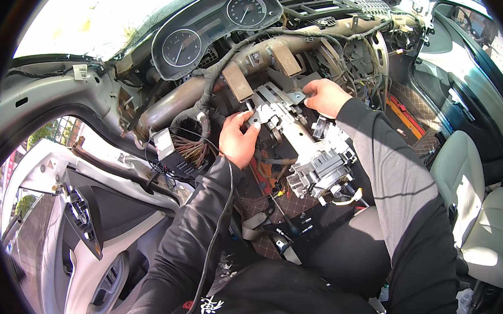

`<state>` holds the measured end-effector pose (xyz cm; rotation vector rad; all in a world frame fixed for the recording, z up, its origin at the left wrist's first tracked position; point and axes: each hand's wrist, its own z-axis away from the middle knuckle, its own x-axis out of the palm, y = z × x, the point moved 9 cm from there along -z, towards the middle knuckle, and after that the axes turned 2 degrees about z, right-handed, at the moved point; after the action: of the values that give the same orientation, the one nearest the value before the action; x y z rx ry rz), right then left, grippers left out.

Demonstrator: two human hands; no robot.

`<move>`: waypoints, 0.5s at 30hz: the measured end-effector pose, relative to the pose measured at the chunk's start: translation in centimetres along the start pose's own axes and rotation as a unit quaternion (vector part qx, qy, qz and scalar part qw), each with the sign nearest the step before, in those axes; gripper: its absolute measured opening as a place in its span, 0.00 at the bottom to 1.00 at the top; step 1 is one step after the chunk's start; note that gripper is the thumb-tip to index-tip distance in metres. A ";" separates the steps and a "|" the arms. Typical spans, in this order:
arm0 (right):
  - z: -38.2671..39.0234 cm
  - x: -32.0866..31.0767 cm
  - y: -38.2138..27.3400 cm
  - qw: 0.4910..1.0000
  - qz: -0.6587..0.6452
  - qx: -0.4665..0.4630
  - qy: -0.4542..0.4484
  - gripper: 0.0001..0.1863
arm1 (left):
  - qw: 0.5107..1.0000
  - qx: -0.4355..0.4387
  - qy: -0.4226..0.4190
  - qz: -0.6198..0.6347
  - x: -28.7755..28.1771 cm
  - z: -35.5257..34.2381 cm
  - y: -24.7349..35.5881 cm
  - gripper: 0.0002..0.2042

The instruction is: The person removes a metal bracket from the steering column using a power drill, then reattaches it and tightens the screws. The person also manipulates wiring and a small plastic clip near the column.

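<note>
A bare metal steering column (291,133) lies under the dashboard crossbeam (179,102), tilted toward my lap. Its near end carries a grey and black switch housing (322,171). My left hand (239,138) is closed on the left side of the column's upper bracket, thumb and fingers pinching its edge. Across from it, my right hand (325,97) grips the bracket's right ear (295,97), its fingers partly hidden behind the metal. Two tan mounting brackets (237,81) stick out of the crossbeam just beyond the column's top.
An instrument cluster (214,29) sits above the crossbeam. A taped wiring harness (211,75) runs along the beam to a bundle of loose wires (191,148) near my left forearm. The open door (92,227) is at left, a light seat (465,189) at right. Tools (293,224) lie on the floor.
</note>
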<state>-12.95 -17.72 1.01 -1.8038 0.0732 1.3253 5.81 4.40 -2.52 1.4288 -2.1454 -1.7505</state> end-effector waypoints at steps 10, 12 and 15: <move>-0.9 0.5 -0.8 0.995 0.044 -0.024 0.086 0.15 | 0.999 -0.012 -0.004 0.052 0.0 0.1 -0.5 0.20; -1.2 0.7 -0.5 0.996 0.047 -0.004 0.077 0.14 | 0.998 -0.020 -0.012 0.054 0.2 -0.1 -0.9 0.21; -1.5 1.1 0.3 0.998 0.027 0.049 0.042 0.15 | 0.997 -0.026 -0.024 0.069 0.4 -0.2 -1.3 0.21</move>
<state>-11.48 -18.43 0.07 -1.7848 0.2300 1.2603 6.46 4.05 -3.65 1.2071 -2.1469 -1.7945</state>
